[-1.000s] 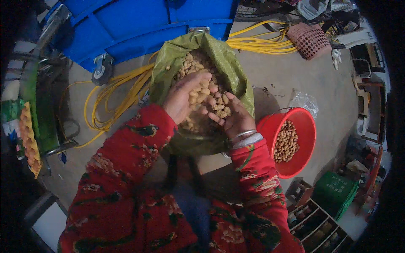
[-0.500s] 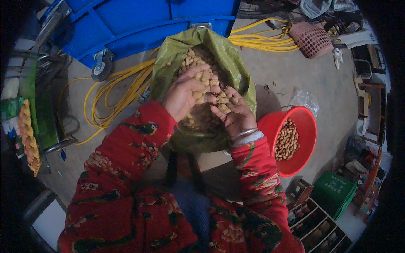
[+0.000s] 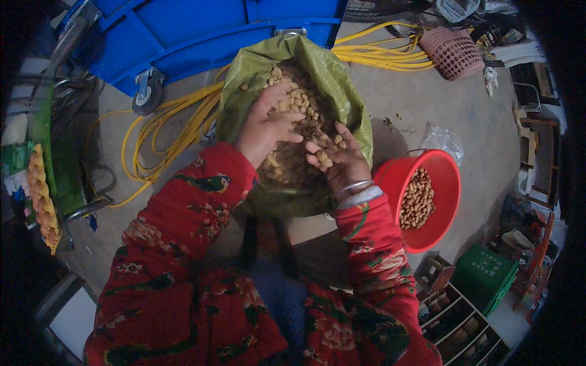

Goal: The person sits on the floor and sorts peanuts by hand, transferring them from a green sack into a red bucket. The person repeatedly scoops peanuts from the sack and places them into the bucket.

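Note:
A green woven sack [image 3: 247, 70] stands open in front of me, part-filled with unshelled peanuts [image 3: 302, 100]. Over its left side is my left hand [image 3: 267, 127], fingers apart, with nothing held in it. My right hand [image 3: 347, 163] is at the sack's right side, palm turned up and fingers curled. One peanut [image 3: 324, 159] rests at its thumb and fingers; another lies close by its fingertips. To the right stands a red bucket [image 3: 448, 195] with many peanuts [image 3: 417, 201] inside.
A blue wheeled cart [image 3: 201, 36] is beyond the sack. Yellow hose [image 3: 174, 131] lies coiled on the floor. A clear plastic bag [image 3: 444, 143] sits behind the bucket, a pink basket [image 3: 452, 53] at the far right, and a green folded bag [image 3: 485, 277] at the near right.
Peanuts that were in my hands have dropped into the sack. My left hand is now emptied and farther from my right, which keeps a peanut.

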Demonstrator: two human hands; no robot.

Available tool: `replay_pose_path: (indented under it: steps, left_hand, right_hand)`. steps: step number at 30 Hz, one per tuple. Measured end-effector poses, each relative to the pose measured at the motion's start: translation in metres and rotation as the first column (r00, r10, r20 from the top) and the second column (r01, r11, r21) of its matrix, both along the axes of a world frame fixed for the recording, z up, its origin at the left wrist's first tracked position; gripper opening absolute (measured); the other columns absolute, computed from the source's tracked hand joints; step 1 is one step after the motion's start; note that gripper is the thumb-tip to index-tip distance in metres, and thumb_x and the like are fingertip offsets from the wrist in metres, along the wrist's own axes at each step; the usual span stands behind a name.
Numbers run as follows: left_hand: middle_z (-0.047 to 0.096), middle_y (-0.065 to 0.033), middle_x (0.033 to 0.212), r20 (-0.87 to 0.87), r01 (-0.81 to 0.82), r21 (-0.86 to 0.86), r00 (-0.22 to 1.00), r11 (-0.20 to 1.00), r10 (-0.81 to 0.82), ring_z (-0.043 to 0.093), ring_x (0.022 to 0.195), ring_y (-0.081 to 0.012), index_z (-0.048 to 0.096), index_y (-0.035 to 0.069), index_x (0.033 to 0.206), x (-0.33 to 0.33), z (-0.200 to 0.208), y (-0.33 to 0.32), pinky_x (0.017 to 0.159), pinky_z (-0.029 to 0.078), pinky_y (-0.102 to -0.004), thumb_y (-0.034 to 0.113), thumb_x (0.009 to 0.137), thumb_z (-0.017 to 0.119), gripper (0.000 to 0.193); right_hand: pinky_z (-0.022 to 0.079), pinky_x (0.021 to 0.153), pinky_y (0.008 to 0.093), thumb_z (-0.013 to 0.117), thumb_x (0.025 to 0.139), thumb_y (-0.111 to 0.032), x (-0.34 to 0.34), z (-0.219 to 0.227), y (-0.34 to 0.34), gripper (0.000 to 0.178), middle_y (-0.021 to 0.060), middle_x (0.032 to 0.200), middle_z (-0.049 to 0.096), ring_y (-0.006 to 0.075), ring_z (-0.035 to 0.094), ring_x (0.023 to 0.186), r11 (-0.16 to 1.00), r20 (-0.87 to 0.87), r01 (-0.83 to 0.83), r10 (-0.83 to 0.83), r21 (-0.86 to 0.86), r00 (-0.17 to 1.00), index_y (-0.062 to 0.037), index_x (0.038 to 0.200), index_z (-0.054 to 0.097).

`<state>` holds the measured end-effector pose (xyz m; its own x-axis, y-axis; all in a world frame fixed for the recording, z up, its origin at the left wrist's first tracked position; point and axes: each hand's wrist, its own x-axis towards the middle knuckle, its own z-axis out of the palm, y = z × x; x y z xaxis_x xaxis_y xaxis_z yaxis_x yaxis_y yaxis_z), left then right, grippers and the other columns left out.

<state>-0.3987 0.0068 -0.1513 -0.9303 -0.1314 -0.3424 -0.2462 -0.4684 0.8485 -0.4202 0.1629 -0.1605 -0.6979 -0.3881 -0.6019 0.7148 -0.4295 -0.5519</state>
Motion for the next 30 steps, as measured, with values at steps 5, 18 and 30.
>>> replay_pose_path:
  steps: [5,18,30]
  left_hand:
    - [0.035,-0.0074,0.108,-0.037,-0.05,-0.291,0.998,0.955,0.041,0.048,0.083,-0.0178,0.032,0.008,0.109,-0.001,-0.001,-0.006,0.055,0.045,-0.0253,0.003,0.073,0.037,0.036]
    - [0.05,-0.0073,0.076,0.227,0.229,-0.972,0.886,-0.045,-0.403,0.046,0.077,-0.0252,0.051,0.009,0.08,0.011,-0.063,-0.014,0.063,0.039,-0.0321,0.0,0.062,0.046,0.02]
    - [0.043,-0.0117,0.091,0.616,0.512,-0.787,0.623,-0.345,-0.482,0.05,0.074,-0.0247,0.043,0.006,0.092,0.04,-0.105,0.011,0.062,0.041,-0.0345,0.004,0.064,0.047,0.028]
  right_hand:
    - [0.044,0.056,0.033,0.043,0.063,0.005,0.0,-0.011,0.002,0.045,0.0145,0.09,0.044,0.0253,0.05,0.068,0.997,0.045,0.013,-0.016,0.074,0.999,-0.0044,0.105,0.03]
    - [0.031,0.037,0.0258,0.042,0.074,-0.026,0.012,-0.026,0.02,0.021,0.0008,0.057,0.041,0.0124,0.037,0.043,0.953,0.312,-0.236,0.169,0.188,0.935,-0.007,0.082,0.044]
    - [0.041,0.044,0.0281,0.043,0.076,-0.014,0.018,-0.073,0.035,0.009,0.0025,0.057,0.042,0.014,0.042,0.046,0.884,-0.14,-0.162,0.246,0.439,0.959,-0.0069,0.076,0.049]
